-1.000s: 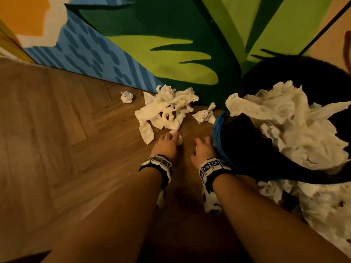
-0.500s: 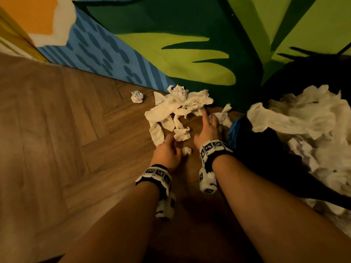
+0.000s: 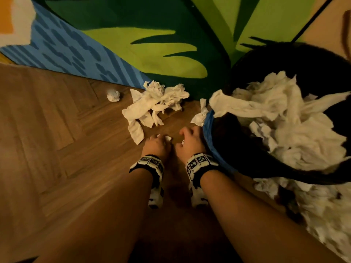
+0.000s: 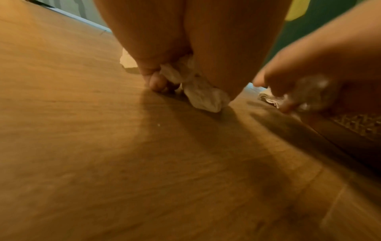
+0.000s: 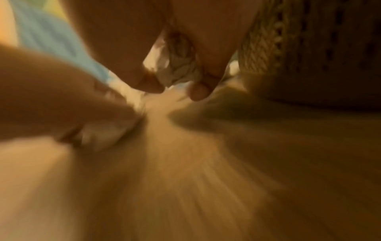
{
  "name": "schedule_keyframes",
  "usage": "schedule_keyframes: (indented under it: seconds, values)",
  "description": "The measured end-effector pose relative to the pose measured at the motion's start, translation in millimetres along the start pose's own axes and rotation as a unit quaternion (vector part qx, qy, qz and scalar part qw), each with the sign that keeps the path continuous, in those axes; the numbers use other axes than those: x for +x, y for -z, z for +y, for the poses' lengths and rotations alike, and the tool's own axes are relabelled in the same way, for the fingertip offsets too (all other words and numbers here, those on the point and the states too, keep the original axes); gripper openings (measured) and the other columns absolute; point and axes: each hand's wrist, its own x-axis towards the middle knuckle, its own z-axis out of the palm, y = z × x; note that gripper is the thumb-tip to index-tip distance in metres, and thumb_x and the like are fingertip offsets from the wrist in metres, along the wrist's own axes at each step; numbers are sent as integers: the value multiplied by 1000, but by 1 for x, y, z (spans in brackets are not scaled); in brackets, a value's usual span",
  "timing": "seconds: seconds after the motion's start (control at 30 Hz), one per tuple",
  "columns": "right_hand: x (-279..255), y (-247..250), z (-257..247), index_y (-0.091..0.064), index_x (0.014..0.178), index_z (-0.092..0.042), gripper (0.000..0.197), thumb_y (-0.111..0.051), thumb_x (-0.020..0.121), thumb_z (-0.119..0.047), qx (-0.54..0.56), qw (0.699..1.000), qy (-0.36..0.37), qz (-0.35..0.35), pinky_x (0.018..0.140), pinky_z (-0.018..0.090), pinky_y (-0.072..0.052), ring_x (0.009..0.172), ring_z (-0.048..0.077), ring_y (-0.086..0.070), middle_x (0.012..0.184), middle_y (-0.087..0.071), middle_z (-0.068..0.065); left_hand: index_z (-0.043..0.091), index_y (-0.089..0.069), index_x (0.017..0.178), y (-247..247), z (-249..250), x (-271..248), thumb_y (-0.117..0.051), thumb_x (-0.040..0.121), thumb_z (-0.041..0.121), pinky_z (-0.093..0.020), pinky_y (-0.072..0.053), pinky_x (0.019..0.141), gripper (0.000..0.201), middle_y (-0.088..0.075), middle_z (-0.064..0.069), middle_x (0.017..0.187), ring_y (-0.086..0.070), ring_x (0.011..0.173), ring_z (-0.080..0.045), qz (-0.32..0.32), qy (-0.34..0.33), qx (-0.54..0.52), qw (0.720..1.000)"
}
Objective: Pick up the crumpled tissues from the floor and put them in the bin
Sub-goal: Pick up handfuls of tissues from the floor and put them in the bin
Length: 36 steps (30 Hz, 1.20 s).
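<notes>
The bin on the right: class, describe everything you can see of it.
The dark woven bin stands on the wooden floor by the painted wall, its blue liner edge showing at the rim. White crumpled tissues heap inside and spill over the rim. The right hand lies close against its side.

On the floor [image 3: 57, 149], a heap of tissues [image 3: 153, 103] lies ahead of both hands, a small ball [image 3: 113, 95] to its left, the overfull bin [image 3: 237, 149] to its right.
</notes>
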Motion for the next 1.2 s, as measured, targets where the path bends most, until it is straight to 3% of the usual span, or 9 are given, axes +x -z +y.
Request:
schedule_keyframes:
  seconds: [0.1, 0.17, 0.33, 0.47, 0.67, 0.77, 0.87, 1.03, 1.2]
  values:
    - [17, 7, -6, -35, 146, -27, 64, -55, 89, -7, 42, 998, -5, 37, 101, 35, -45, 140, 28, -31, 159, 5, 3, 29, -64, 97, 3, 1, -3, -50, 92, 30, -38, -55, 78, 16, -68, -5, 100, -63, 86, -25, -15, -8, -17, 1000]
    - [30, 9, -10, -21, 154, -28, 74, -53, 91, -3, 57, 997, -34, 34, 111, 38, -37, 147, 27, -16, 161, 15, 0, 26, -62, 104, 5, -3, -7, -51, 91, 26, -31, -50, 67, 17, -67, -3, 91, -59, 74, -20, 2, 5, -43, 999]
    - [37, 3, -4, -28, 148, -17, 69, -58, 88, -6, -60, 995, -84, -9, 115, 43, -29, 145, 33, -19, 158, 0, 11, 23, -50, 127, 16, -13, -16, -53, 91, 23, -24, -44, 64, 36, -60, -2, 99, -56, 77, -16, 22, 19, -95, 995]
    - [16, -4, 1, -40, 133, -12, 51, -61, 86, -9, -114, 990, -74, -19, 110, 45, -36, 135, 37, -32, 147, -19, 18, 14, -53, 127, 22, -13, -22, -50, 95, 24, -33, -48, 86, 33, -48, -12, 126, -57, 107, -30, 31, 36, -81, 996]
    - [-20, 2, 7, -47, 125, -13, 36, -59, 91, -19, -119, 989, -35, -79, 99, 41, -45, 123, 35, -46, 140, -34, 14, 24, -52, 107, 33, 2, -40, -39, 96, 25, -43, -58, 71, 17, -69, -12, 90, -67, 78, -32, 73, 30, -160, 984]
    - [-45, 15, -1, -44, 116, -22, 36, -63, 86, -25, -50, 994, 21, -94, 80, 36, -47, 107, 32, -57, 124, -51, 10, 28, -52, 94, 49, 19, -51, -40, 95, 25, -30, -51, 59, 13, -69, -8, 78, -64, 65, -20, 113, -6, -200, 973]
    - [-74, 42, -21, -43, 127, -33, 46, -58, 85, -33, -33, 993, 98, -57, 82, 40, -50, 104, 34, -58, 123, -51, 6, 21, -55, 101, 73, 36, -61, -41, 97, 28, -28, -39, 68, 17, -63, -5, 90, -58, 78, -21, 138, -45, -248, 958]
    - [-119, 114, -74, -52, 87, -31, 8, -53, 81, -37, 34, 971, 227, 62, 72, 33, -45, 82, 26, -56, 99, -41, -5, 16, -50, 102, 129, 68, -71, -39, 97, 6, -29, -35, 65, 16, -49, -2, 73, -46, 74, -21, 111, -90, -387, 911]
    - [-146, 189, -101, -43, 91, -29, 26, -54, 69, -21, 71, 958, 253, 112, 81, 35, -48, 93, 24, -49, 109, -35, 0, 0, -45, 129, 159, 123, -104, -53, 91, 17, -29, -46, 95, 42, -59, -8, 106, -53, 106, -22, 28, -248, -379, 891]
